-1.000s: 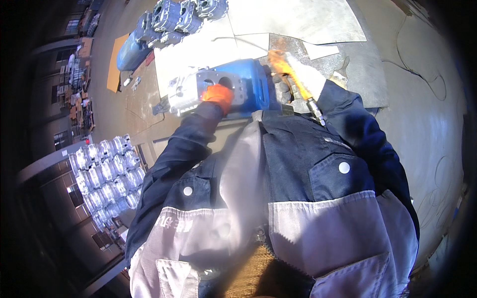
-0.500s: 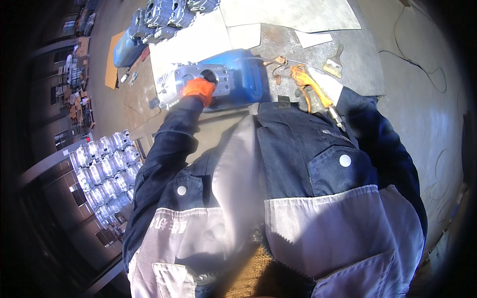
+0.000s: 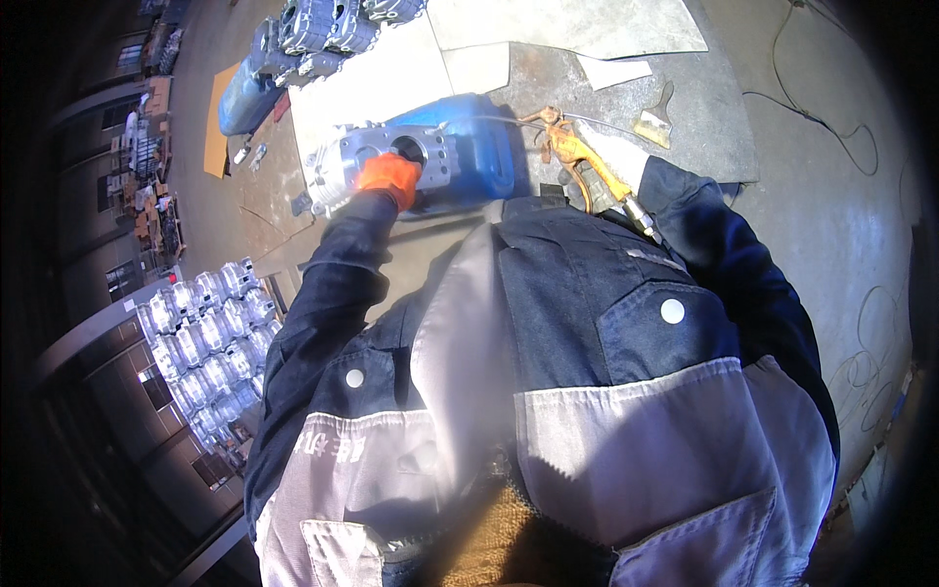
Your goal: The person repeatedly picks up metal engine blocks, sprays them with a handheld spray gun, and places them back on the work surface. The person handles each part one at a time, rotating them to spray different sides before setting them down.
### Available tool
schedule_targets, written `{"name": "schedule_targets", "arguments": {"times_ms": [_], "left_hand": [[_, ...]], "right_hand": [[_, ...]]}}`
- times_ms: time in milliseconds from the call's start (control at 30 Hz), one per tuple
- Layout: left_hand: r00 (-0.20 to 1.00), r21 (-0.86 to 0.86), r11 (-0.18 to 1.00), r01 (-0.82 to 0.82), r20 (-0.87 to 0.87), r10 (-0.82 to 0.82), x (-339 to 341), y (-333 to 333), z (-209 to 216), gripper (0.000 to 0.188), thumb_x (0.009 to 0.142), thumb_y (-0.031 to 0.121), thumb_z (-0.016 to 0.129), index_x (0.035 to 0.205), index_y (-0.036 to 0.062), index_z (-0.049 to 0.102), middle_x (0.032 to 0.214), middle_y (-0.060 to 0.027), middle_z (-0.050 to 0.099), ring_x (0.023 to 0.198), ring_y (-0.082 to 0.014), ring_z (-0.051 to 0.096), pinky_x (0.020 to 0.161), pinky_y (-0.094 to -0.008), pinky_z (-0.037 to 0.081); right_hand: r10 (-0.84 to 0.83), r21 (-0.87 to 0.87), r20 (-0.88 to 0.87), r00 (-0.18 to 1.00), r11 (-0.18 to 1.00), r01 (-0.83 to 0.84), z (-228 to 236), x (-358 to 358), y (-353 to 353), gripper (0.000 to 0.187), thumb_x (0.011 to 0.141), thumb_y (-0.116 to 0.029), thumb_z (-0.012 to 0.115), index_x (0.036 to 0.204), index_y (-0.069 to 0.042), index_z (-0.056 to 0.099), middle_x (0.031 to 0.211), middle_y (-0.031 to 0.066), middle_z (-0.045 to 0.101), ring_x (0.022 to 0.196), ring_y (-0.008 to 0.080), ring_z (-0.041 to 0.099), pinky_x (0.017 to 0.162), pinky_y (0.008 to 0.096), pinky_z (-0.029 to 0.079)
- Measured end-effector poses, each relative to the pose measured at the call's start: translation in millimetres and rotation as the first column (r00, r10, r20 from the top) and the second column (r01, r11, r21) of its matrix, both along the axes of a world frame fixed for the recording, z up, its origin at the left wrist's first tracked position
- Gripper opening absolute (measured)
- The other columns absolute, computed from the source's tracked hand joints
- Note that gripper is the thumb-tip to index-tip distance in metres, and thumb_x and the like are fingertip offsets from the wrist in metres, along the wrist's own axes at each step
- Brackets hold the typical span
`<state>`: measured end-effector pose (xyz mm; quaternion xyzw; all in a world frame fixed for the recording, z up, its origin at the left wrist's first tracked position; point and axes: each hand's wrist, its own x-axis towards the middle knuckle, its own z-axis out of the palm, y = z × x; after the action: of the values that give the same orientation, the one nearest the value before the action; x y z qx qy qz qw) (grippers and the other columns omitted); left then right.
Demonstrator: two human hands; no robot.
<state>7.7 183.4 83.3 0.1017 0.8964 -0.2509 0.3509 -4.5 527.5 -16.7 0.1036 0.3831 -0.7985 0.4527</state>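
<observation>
A silver cast-metal housing with round bores lies against a blue plastic container. My left hand, in an orange glove, is closed on the housing's edge beside the open bore, its fingertips hidden inside. To the right, my right hand, washed out by bright light, grips an orange air blow gun. The gun's thin nozzle tube reaches left toward the housing and container, and its metal hose fitting points down toward my jacket.
A paint brush lies on the worktop beyond my right hand. More metal housings are piled at the far left near another blue container. Rows of housings stand at lower left. A thin cable runs across the floor at right.
My right hand and the blow gun have shifted a little left and up, toward the housing. My left hand keeps its hold on the housing.
</observation>
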Motion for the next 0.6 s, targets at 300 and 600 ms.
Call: {"name": "schedule_targets", "arguments": {"times_ms": [300,600], "left_hand": [[1.0,-0.008,1.0,0.025,0.002,-0.025,-2,-2,3,0.029,0.077,0.023,0.069,0.105,0.0132,0.069,0.109,-0.0123,0.066,0.105,-0.0311,0.062,0.088,-0.0398,0.051],[0.998,0.031,0.999,0.042,-0.041,-0.041,1,-10,-5,0.029,0.074,0.022,0.07,0.102,0.0133,0.068,0.104,-0.0134,0.066,0.101,-0.0321,0.063,0.085,-0.0415,0.052]], "right_hand": [[-0.014,0.012,-0.086,0.996,1.0,0.015,22,14,27,0.038,0.102,-0.032,0.039,0.123,-0.003,0.052,0.105,0.0121,0.062,0.09,0.0192,0.063,0.075,0.0306,0.053],[0.071,0.097,0.15,0.986,0.992,-0.086,56,18,23,0.039,0.1,-0.038,0.043,0.115,-0.005,0.058,0.085,0.007,0.064,0.066,0.0164,0.062,0.055,0.0287,0.051]]}}
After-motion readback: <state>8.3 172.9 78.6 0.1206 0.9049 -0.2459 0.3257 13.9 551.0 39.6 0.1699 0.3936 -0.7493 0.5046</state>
